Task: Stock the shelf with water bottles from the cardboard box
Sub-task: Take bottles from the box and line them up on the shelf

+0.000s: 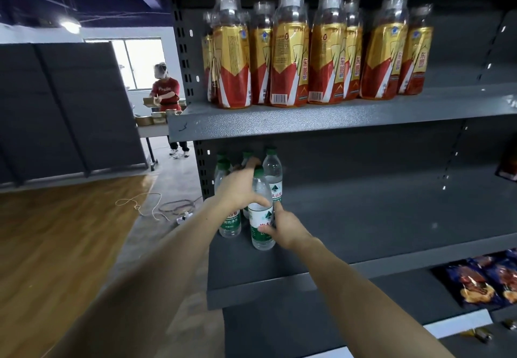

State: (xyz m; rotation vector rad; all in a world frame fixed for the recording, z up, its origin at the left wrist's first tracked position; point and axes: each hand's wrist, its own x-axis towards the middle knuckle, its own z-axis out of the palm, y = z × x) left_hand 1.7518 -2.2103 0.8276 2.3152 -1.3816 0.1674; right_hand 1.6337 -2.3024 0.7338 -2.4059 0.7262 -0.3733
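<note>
We're seating the front water bottle (pixel 261 217) on the middle shelf (pixel 363 271): right hand (pixel 285 227) fingers grasp it, left hand (pixel 240 190) fingers curl round it. Next, we release and fetch more from the box, not in view

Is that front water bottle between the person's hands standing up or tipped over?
Upright. The front water bottle stands on the middle shelf, green cap on top, with the left hand and right hand touching its sides.
</note>
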